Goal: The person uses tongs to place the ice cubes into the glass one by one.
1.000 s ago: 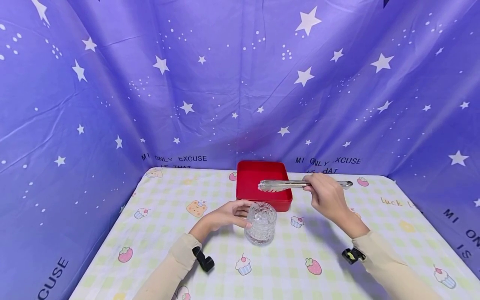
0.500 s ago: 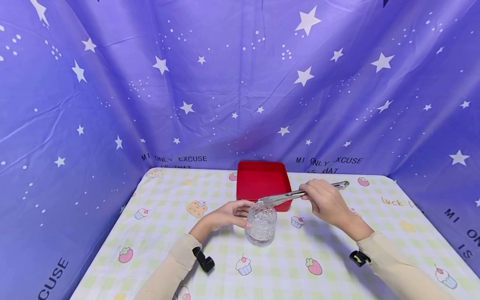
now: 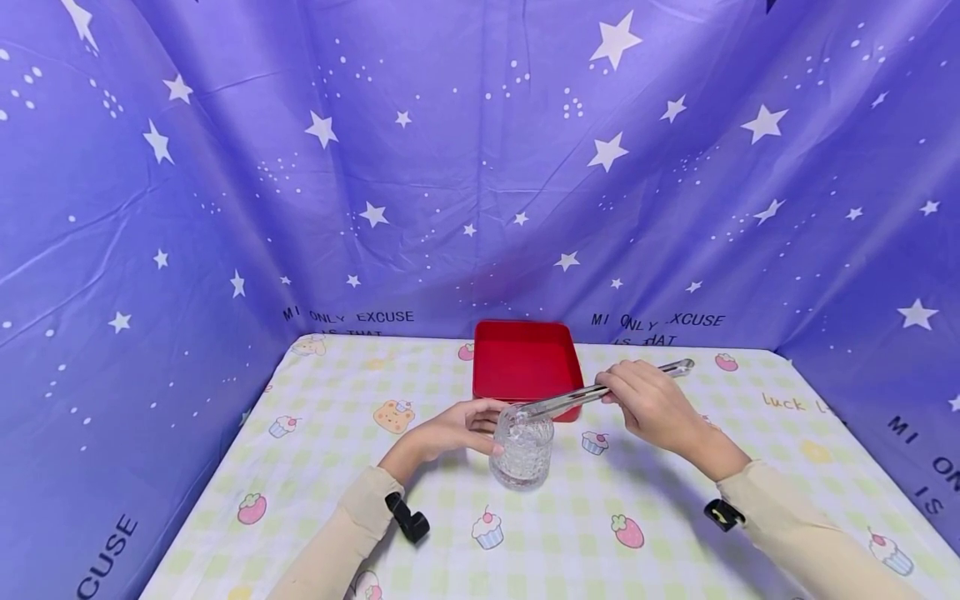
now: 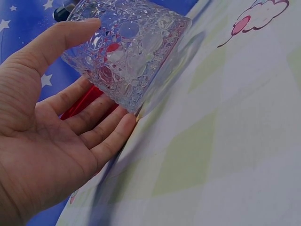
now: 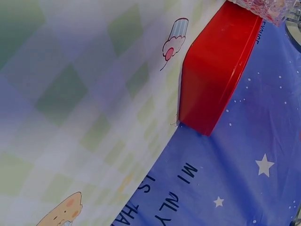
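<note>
A clear, cut-patterned drinking glass (image 3: pixel 522 457) stands upright on the table near the middle. My left hand (image 3: pixel 448 435) holds its left side, thumb in front and fingers behind, as the left wrist view also shows. Clear rounded lumps show through the glass wall (image 4: pixel 131 40). In my right hand (image 3: pixel 654 406) are metal tongs (image 3: pixel 566 402), gripped around the middle. They slope down to the left, with their tips inside the mouth of the glass. What the tips hold is hard to make out. Directly behind the glass sits a red square box (image 3: pixel 525 360).
A checked tablecloth (image 3: pixel 360 517) printed with cupcakes and strawberries covers the table. Purple star-patterned curtains (image 3: pixel 450 167) hang behind it and on both sides. The red box's outer wall (image 5: pixel 211 70) fills the upper part of the right wrist view.
The tongs have come from above the red box down toward me, and their tips have dipped into the glass. The right hand has lowered slightly; the left hand and glass have stayed put.
</note>
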`<state>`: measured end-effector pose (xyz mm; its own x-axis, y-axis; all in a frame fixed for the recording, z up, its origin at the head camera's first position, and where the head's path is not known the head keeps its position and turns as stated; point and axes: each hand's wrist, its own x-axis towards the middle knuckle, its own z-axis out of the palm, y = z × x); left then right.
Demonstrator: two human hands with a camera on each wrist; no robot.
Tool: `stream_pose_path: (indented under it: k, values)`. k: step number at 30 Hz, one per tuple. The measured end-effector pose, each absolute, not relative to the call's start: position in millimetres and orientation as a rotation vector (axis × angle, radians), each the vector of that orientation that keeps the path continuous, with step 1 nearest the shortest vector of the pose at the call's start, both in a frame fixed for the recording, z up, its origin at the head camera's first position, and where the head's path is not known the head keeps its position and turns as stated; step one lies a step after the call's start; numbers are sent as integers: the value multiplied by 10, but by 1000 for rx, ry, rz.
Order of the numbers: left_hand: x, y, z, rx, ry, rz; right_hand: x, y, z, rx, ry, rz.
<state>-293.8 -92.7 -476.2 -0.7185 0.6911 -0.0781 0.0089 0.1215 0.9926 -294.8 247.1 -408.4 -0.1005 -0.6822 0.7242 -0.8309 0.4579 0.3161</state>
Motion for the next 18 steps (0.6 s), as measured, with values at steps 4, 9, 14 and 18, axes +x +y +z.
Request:
stream_pose_path:
  k: [4,9,14,18]
  values:
    - [-2937,-928,-4758,675,1860,1654,-2943,2467,-4074,1299,-1849,208]
    - [-2937,-926,-4755,671,1861,1657,-2942,2459,-4068,1302,-1855,208]
    - [-2940,-924,-4750,669,1873,1643,-2944,2449,-4077,1299,-1859,210]
    - [-2940,-930,-4758,674,1873,1642,-2945,2429,-4073,1283,-1860,215]
